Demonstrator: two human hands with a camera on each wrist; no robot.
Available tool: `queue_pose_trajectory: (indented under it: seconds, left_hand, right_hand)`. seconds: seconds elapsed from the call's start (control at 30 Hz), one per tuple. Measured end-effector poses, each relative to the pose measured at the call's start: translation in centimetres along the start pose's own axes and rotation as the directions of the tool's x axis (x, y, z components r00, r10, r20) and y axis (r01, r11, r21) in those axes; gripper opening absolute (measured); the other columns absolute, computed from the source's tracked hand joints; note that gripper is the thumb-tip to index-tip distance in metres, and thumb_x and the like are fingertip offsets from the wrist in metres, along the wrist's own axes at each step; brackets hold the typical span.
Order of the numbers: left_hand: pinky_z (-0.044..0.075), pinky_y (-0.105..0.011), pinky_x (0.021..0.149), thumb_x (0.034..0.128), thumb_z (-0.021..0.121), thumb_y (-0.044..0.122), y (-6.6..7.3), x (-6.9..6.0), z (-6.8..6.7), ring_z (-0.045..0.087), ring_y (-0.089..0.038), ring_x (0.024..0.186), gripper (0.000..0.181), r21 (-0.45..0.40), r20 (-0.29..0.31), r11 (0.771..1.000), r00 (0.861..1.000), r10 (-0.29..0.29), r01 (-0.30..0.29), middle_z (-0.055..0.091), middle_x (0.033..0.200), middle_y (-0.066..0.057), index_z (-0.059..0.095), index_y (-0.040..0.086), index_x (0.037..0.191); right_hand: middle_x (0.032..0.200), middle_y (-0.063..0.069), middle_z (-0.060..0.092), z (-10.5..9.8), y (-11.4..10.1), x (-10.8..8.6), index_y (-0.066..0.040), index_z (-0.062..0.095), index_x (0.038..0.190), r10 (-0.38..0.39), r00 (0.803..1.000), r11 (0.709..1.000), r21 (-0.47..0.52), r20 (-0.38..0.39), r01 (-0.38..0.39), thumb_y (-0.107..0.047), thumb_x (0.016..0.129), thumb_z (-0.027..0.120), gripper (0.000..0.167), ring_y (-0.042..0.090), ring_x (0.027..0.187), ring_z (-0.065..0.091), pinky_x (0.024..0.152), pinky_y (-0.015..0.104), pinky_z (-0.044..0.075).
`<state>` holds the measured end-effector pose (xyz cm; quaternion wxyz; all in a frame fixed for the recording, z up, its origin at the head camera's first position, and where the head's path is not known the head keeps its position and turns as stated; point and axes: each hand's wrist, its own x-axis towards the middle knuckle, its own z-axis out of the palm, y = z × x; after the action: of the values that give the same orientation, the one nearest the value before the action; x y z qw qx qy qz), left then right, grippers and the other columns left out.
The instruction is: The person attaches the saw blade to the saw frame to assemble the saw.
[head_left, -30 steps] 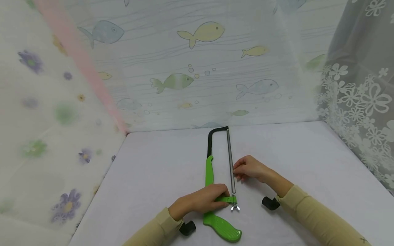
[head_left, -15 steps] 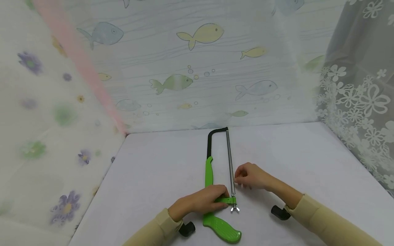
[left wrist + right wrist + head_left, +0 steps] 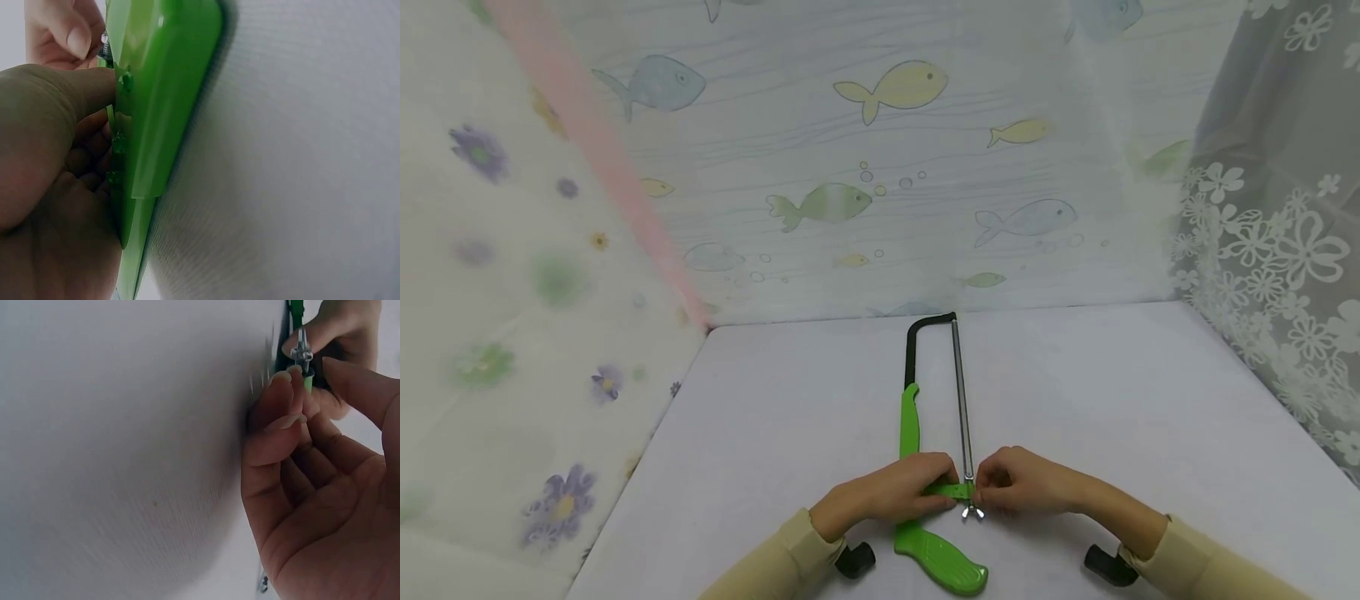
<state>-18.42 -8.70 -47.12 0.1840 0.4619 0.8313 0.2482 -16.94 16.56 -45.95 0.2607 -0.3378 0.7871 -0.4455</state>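
1 grn hacksaw (image 3: pixel 909 423), L hand (image 3: pixel 895 487) round brkt (image 3: pixel 953 492), R hand (image 3: pixel 1033 483) nr wingnut (image 3: pixel 973 513)

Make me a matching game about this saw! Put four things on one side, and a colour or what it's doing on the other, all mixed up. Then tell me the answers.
Things:
1. saw handle
2. wing nut
3. far part of the saw
4. left hand

Colours and doings:
A. black
B. gripping the green frame
C. bright green
D. shiny silver

Right pairs: 1-C, 2-D, 3-A, 4-B.
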Motion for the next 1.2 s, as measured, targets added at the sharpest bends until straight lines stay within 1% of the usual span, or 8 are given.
queue_pose_trajectory:
  seconds: [0.1,0.2,0.37,0.53,0.7,0.87,1.07,1.2]
  left_hand:
    - [0.045,-0.015,0.08,0.103,0.064,0.02,0.0,0.0,0.1,0.051,0.001,0.088,0.011,-0.005,0.003,1.0,1.0,-0.011,0.011,0.058,0.1,0.012,0.061,0.014,0.111]
    - [0.045,-0.015,0.081,0.1029,0.065,0.02,-0.1,0.0,0.1,0.052,0.001,0.089,0.012,-0.006,0.004,1.0,1.0,-0.019,0.019,0.058,0.1,0.012,0.061,0.014,0.112]
    - [0.045,-0.015,0.081,0.1028,0.065,0.021,-0.3,0.0,0.3,0.051,0.001,0.089,0.012,0.001,-0.001,1.0,1.0,-0.017,0.017,0.058,0.1,0.012,0.061,0.014,0.112]
    - [0.045,-0.015,0.08,0.1031,0.064,0.022,-0.3,0.0,0.3,0.051,0.001,0.088,0.012,0.008,-0.003,1.0,1.0,-0.011,0.011,0.058,0.099,0.012,0.061,0.014,0.111]
    - [0.045,-0.015,0.079,0.1033,0.064,0.023,-0.3,0.0,0.3,0.051,0.0,0.087,0.012,0.009,-0.004,1.0,1.0,-0.006,0.006,0.057,0.098,0.013,0.061,0.014,0.111]
    - [0.044,-0.015,0.079,0.1034,0.064,0.022,-0.3,0.0,0.2,0.051,0.0,0.087,0.011,0.012,-0.001,1.0,1.0,-0.001,0.001,0.057,0.098,0.013,0.06,0.014,0.11]
    - [0.045,-0.015,0.081,0.1033,0.064,0.02,-0.2,0.0,0.1,0.052,0.001,0.089,0.011,0.001,0.004,1.0,1.0,-0.01,0.01,0.059,0.101,0.012,0.061,0.014,0.111]
    - [0.045,-0.015,0.082,0.1034,0.063,0.019,-0.2,0.0,0.1,0.052,0.002,0.09,0.01,0.002,0.008,1.0,1.0,-0.004,0.004,0.059,0.102,0.011,0.061,0.014,0.111]
  right_hand:
    - [0.07,-0.004,0.064,0.4,-0.1,-0.5,-0.009,0.072,0.088,-0.015,1.0,0.999,0.049,0.024,0.014,-0.017,0.097,0.069,0.013,0.002,0.059,0.055,0.054,0.02,0.044]
    - [0.071,-0.003,0.064,0.5,-0.1,-0.8,-0.007,0.072,0.089,-0.018,0.999,0.997,0.069,0.035,0.015,-0.013,0.096,0.069,0.009,0.002,0.059,0.055,0.053,0.019,0.044]
    - [0.07,-0.004,0.064,0.7,-0.1,-1.1,-0.008,0.072,0.089,-0.008,1.0,0.998,0.058,0.029,0.006,-0.012,0.094,0.07,0.007,0.002,0.059,0.055,0.053,0.02,0.044]
    - [0.069,-0.006,0.063,0.8,0.0,-1.1,-0.009,0.072,0.088,-0.019,1.0,0.999,0.039,0.022,0.018,-0.011,0.094,0.071,0.007,0.001,0.059,0.054,0.054,0.02,0.044]
    - [0.068,-0.009,0.061,1.0,-0.3,-0.9,-0.008,0.072,0.085,-0.025,0.999,0.998,0.05,0.033,0.023,-0.011,0.094,0.071,0.01,-0.001,0.057,0.052,0.052,0.018,0.042]
    - [0.064,-0.008,0.061,1.3,-0.8,-0.8,-0.008,0.074,0.08,0.029,0.999,0.998,0.059,0.038,-0.031,-0.017,0.094,0.072,0.017,0.001,0.054,0.051,0.049,0.018,0.041]
    - [0.06,-0.004,0.061,1.6,-1.2,-0.4,-0.004,0.074,0.072,0.12,0.993,0.988,0.092,0.023,-0.122,-0.03,0.097,0.071,0.037,0.006,0.052,0.052,0.049,0.02,0.041]
    - [0.058,0.0,0.064,1.9,-1.4,-0.2,-0.001,0.072,0.068,0.164,0.986,0.979,0.124,0.0,-0.163,-0.032,0.098,0.069,0.042,0.009,0.049,0.053,0.047,0.022,0.041]
